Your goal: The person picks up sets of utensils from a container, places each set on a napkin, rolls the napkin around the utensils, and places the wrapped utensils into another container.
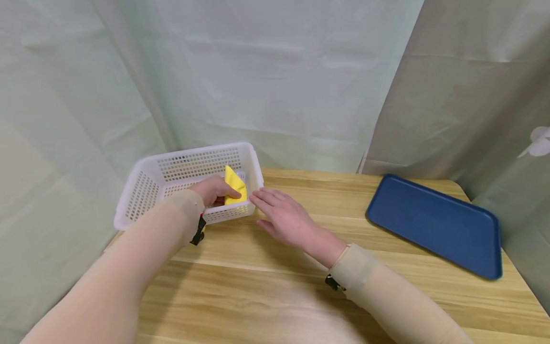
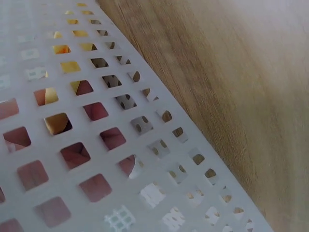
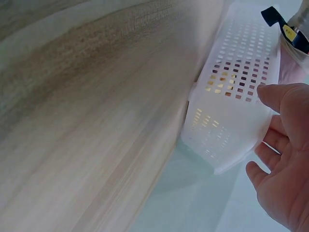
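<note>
Inside the white perforated plastic basket (image 1: 253, 165), my left hand (image 1: 212, 189) pinches a yellow, soft-looking folded piece (image 1: 234, 184) near the basket's right end. The thumb lies on its near face; the other fingers are mostly hidden behind it. Through the holes of the basket wall (image 2: 91, 166), the left wrist view shows bits of the fingers and of yellow. My right hand (image 1: 283, 217) is at the basket's near right corner, its fingers extended and fingertips right at the rim. In the right wrist view, the thumb of that hand (image 3: 289, 159) overlaps the basket side (image 3: 224, 118).
The basket stands at the back left of the wooden table (image 1: 266, 286), close to the pale curtain (image 1: 266, 71). At the back right lies a blue rectangular tray (image 1: 434, 224). A small white slotted piece (image 1: 241, 175) shows behind the yellow one.
</note>
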`<act>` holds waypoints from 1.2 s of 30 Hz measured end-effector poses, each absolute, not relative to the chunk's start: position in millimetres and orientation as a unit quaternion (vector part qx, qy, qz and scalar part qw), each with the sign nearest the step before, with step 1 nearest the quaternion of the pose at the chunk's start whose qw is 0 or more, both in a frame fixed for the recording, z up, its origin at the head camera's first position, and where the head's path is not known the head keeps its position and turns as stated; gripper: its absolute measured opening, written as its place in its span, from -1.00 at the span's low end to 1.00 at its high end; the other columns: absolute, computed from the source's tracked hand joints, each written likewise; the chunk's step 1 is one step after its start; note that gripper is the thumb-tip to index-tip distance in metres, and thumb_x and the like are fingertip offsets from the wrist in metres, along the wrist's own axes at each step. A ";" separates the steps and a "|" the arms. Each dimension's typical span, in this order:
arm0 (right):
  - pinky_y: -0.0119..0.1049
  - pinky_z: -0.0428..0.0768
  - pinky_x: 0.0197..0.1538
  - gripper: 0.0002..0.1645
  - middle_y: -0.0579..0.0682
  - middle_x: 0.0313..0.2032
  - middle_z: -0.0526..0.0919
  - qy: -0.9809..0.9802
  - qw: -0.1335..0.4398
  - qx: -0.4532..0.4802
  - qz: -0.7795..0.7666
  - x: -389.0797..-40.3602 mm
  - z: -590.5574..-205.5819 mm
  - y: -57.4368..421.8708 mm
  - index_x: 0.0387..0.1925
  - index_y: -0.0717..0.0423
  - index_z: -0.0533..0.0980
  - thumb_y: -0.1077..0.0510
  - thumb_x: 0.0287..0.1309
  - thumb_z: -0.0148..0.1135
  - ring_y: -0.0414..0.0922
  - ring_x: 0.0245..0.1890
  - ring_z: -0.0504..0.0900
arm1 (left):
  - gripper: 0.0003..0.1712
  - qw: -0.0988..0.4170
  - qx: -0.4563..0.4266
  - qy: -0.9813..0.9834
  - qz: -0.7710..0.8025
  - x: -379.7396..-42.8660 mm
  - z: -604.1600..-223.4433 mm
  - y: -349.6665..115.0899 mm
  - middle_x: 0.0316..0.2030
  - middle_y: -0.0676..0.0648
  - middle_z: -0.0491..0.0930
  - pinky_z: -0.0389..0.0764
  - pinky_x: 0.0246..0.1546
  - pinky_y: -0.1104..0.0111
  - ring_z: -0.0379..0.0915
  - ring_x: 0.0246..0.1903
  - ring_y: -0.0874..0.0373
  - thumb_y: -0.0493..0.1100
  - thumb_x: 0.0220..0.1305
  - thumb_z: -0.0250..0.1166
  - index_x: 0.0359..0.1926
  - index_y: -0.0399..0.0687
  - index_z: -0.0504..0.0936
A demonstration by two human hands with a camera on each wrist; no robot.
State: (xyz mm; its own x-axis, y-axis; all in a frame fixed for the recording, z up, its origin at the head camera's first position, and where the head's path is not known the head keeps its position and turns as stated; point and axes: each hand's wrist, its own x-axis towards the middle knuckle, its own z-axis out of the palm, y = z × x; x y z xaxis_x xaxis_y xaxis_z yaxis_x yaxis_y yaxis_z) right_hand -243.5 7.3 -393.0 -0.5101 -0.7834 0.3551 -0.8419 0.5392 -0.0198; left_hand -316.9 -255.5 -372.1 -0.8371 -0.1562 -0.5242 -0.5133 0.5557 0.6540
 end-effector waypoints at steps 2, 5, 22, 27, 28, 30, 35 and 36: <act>-0.08 0.24 0.64 -0.15 0.08 0.56 0.47 -0.863 0.154 0.471 0.096 -243.5 -392.9 7.4 0.64 0.15 0.35 -0.04 0.52 0.44 0.04 0.60 0.37 | -0.30 0.207 -0.191 0.860 0.425 -315.9 -372.3 -255.0 0.04 -0.22 0.66 0.63 -0.12 0.30 0.61 -0.16 0.02 -0.13 0.45 0.54 0.40 -0.38 0.45; -0.07 0.24 0.63 -0.15 0.08 0.56 0.47 -0.864 0.151 0.470 0.096 -243.1 -392.9 7.5 0.64 0.15 0.35 -0.04 0.52 0.44 0.04 0.60 0.37 | -0.33 0.206 -0.186 0.866 0.417 -317.3 -375.4 -255.6 -0.03 -0.19 0.67 0.62 -0.16 0.32 0.60 -0.21 0.05 -0.13 0.44 0.55 0.36 -0.38 0.48; -0.06 0.24 0.64 -0.15 0.07 0.56 0.47 -0.865 0.145 0.469 0.107 -240.7 -390.9 7.2 0.64 0.16 0.37 -0.02 0.51 0.46 0.05 0.61 0.36 | -0.30 0.248 -0.185 0.880 0.360 -309.3 -361.0 -260.0 0.06 -0.19 0.61 0.52 0.03 0.21 0.53 -0.04 -0.05 0.07 0.46 0.50 0.36 -0.25 0.47; -0.05 0.23 0.64 -0.15 0.08 0.57 0.46 -0.864 0.145 0.469 0.110 -240.5 -390.2 8.0 0.64 0.16 0.36 -0.02 0.50 0.46 0.05 0.61 0.36 | -0.35 0.262 -0.158 0.897 0.318 -309.9 -355.7 -262.7 -0.09 -0.17 0.59 0.51 -0.01 0.20 0.50 -0.14 -0.03 0.12 0.46 0.48 0.25 -0.25 0.49; -0.05 0.23 0.64 -0.14 0.09 0.56 0.46 -0.864 0.145 0.469 0.112 -240.4 -390.0 8.2 0.64 0.17 0.36 -0.01 0.50 0.47 0.05 0.61 0.36 | -0.35 0.263 -0.155 0.900 0.310 -309.8 -354.7 -262.6 -0.10 -0.17 0.58 0.51 -0.01 0.20 0.49 -0.15 -0.03 0.13 0.46 0.48 0.24 -0.25 0.48; -0.04 0.24 0.64 -0.15 0.09 0.56 0.46 -0.863 0.144 0.471 0.114 -240.3 -389.6 8.2 0.63 0.18 0.36 0.00 0.50 0.47 0.06 0.61 0.36 | -0.35 0.265 -0.156 0.902 0.303 -308.9 -353.1 -262.4 -0.09 -0.17 0.58 0.52 -0.02 0.19 0.50 -0.14 -0.04 0.12 0.46 0.48 0.25 -0.25 0.49; -0.03 0.25 0.64 -0.15 0.10 0.56 0.46 -0.863 0.145 0.471 0.111 -240.0 -389.7 7.8 0.64 0.17 0.36 -0.01 0.51 0.45 0.06 0.61 0.36 | -0.39 0.256 -0.132 0.924 0.251 -303.7 -348.9 -260.7 -0.15 -0.17 0.63 0.61 -0.09 0.23 0.56 -0.21 -0.01 0.08 0.47 0.48 0.20 -0.31 0.53; -0.04 0.23 0.64 -0.15 0.10 0.57 0.46 -0.864 0.143 0.469 0.111 -239.7 -389.5 7.8 0.64 0.16 0.35 -0.01 0.51 0.45 0.06 0.61 0.36 | -0.41 0.253 -0.124 0.930 0.236 -302.4 -347.8 -260.2 -0.17 -0.17 0.64 0.61 -0.10 0.24 0.56 -0.23 0.01 0.09 0.47 0.48 0.18 -0.31 0.55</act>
